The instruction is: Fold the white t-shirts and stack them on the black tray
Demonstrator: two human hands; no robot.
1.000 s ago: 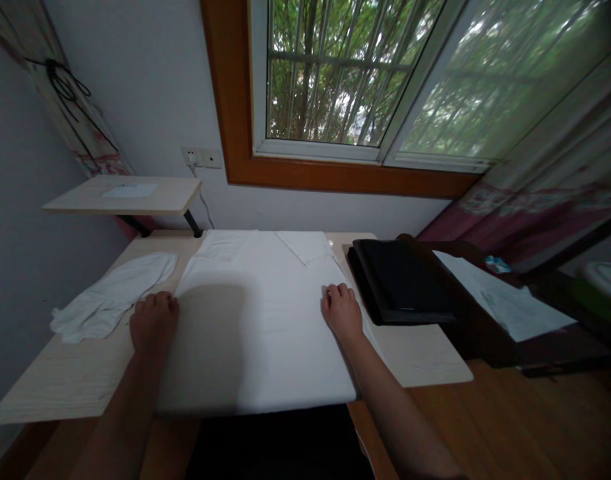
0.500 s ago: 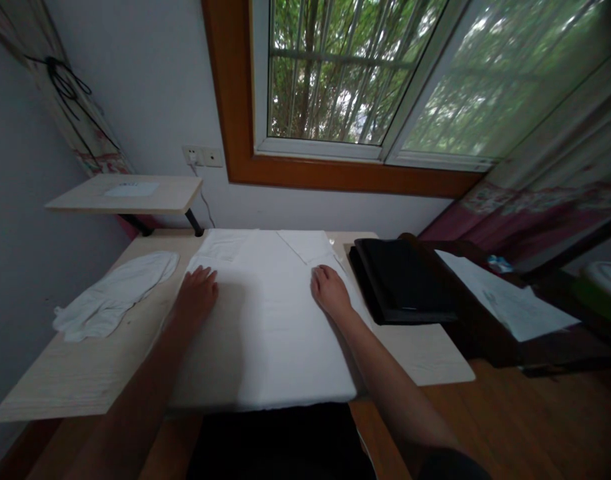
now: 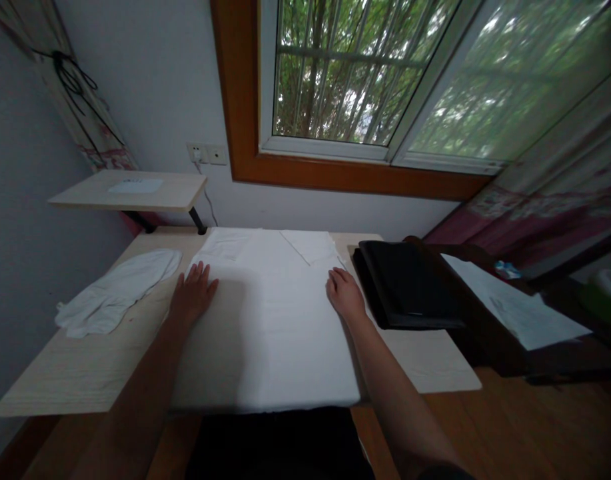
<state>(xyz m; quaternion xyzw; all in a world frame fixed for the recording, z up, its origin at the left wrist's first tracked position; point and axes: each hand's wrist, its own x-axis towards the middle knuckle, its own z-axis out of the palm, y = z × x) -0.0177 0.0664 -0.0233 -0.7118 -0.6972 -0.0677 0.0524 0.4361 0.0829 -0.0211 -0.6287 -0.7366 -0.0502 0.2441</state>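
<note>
A white cloth [image 3: 280, 327], which looks like a garment laid flat, covers the middle of the table with its near edge at the table's front. Folded layers and a diagonal seam or flap [image 3: 305, 250] show at its far end. My left hand [image 3: 192, 293] rests open on the cloth's left edge, fingers spread and pointing away from me. On the cloth's right edge lies my right hand [image 3: 345, 293], palm down, its fingers loosely bent and slightly apart. Neither hand grips anything that I can see.
Another white cloth piece [image 3: 120, 290] lies crumpled on the table's left side. A small raised shelf [image 3: 90, 190] stands at the back left with a paper on it. To the right is a black folder-like stack [image 3: 410, 283]; beyond it lies a sheet of paper [image 3: 515, 303].
My right hand has slid outward to the right along the cloth, and its fingers have loosened. My left hand stays at the left edge with its fingers more spread. The view has shifted slightly.
</note>
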